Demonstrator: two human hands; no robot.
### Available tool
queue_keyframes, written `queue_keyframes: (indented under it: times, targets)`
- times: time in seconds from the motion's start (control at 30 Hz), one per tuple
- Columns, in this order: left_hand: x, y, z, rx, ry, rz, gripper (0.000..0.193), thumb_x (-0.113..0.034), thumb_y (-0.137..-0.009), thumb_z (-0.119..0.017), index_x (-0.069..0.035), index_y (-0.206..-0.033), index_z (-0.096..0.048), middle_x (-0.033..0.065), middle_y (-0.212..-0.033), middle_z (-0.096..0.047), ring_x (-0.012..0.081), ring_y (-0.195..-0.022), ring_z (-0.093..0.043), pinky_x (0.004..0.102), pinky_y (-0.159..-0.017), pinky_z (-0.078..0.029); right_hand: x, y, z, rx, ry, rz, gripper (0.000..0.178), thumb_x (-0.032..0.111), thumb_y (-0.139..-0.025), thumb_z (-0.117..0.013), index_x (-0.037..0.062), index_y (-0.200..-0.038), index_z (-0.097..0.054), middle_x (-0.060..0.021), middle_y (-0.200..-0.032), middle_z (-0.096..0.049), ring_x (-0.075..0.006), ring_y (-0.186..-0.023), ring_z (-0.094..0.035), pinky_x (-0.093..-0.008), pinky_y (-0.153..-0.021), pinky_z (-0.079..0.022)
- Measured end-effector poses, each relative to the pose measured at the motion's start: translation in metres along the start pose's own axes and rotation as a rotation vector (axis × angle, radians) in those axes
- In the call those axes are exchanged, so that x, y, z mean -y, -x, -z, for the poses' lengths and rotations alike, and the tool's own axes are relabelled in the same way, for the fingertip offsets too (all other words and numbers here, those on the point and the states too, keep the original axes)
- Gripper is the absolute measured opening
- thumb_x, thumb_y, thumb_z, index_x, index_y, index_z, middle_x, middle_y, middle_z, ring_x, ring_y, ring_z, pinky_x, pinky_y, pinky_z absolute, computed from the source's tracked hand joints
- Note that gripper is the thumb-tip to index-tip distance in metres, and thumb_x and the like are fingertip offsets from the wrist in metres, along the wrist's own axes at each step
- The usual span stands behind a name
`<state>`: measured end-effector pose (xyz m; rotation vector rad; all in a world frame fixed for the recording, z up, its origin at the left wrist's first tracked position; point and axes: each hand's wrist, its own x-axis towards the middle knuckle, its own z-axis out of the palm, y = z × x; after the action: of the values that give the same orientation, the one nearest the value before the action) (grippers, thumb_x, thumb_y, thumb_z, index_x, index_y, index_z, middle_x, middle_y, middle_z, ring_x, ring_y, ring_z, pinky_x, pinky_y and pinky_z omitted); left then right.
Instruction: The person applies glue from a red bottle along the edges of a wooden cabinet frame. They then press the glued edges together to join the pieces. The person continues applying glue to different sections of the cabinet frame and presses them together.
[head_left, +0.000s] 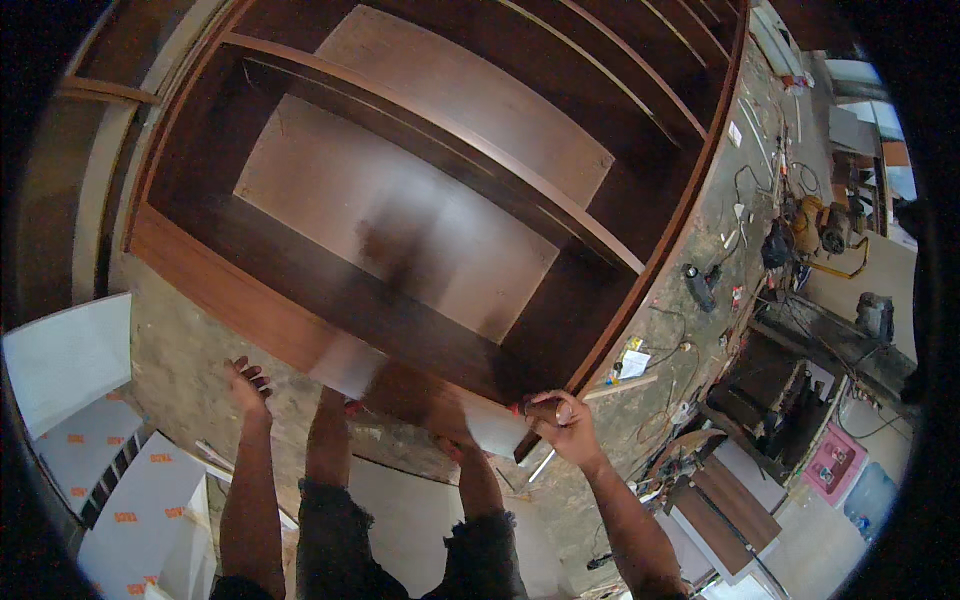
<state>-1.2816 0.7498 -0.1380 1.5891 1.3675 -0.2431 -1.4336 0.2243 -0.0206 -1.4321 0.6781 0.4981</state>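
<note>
A large brown wooden cabinet with shelf boards lies in front of me, its hollow side facing up. At its near right corner, my right hand is closed around a small dark-and-red object. The fingers cover most of this object, so its kind is unclear. My left hand hangs apart from the cabinet's near edge, with its fingers loosely curled, spaced apart and holding nothing. Between my arms, my bare legs stand close against the near side board.
White panels with orange print stand at the lower left. To the right, a dark power tool, cables and scraps litter the concrete floor. Farther right are stacked brown boards, a pink tray and a blue water bottle.
</note>
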Motion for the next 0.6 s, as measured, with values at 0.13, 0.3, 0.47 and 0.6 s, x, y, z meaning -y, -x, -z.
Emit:
queue_keyframes:
  times: [0.13,0.3,0.47,0.6]
  targets:
    - [0.007,0.014,0.009,-0.012,-0.009,-0.004,0.061,-0.063,-0.098,-0.041,-0.010,-0.120,-0.060,0.0039,-0.086,-0.059,0.0144,-0.062,-0.053,0.0307,-0.053,-0.039,0.008,0.003,0.018,0.066,-0.009,0.013,0.027,-0.007,-0.087,-0.069,0.0003,-0.112,-0.060,-0.0103,-0.108,-0.073,-0.0164,-0.103,-0.069,-0.0323,-0.091,-0.055]
    - [0.014,0.029,0.012,0.001,0.001,-0.063,0.058,-0.060,-0.100,-0.041,-0.008,-0.116,-0.062,0.0040,-0.080,-0.059,0.0137,-0.058,-0.052,0.0304,-0.050,-0.039,0.021,0.005,0.035,0.107,0.251,-0.156,0.027,-0.005,-0.087,-0.070,-0.0014,-0.112,-0.059,-0.0100,-0.107,-0.074,-0.0154,-0.106,-0.068,-0.0295,-0.092,-0.054]
    - [0.019,0.042,0.012,-0.018,-0.023,-0.060,0.055,-0.057,-0.100,-0.042,-0.008,-0.114,-0.062,0.0048,-0.080,-0.059,0.0139,-0.055,-0.053,0.0294,-0.047,-0.037,0.023,0.004,0.039,0.121,0.302,-0.231,0.028,-0.004,-0.086,-0.071,-0.0009,-0.112,-0.061,-0.0093,-0.104,-0.074,-0.0156,-0.101,-0.069,-0.0288,-0.090,-0.054]
    - [0.021,0.053,0.013,0.018,-0.029,-0.047,0.052,-0.055,-0.099,-0.045,-0.007,-0.112,-0.062,0.0047,-0.079,-0.059,0.0138,-0.055,-0.054,0.0290,-0.046,-0.037,0.034,-0.009,0.045,0.229,0.439,0.056,0.021,0.005,-0.085,-0.073,0.0026,-0.104,-0.065,-0.0045,-0.094,-0.072,-0.0151,-0.089,-0.069,-0.0298,-0.082,-0.057]
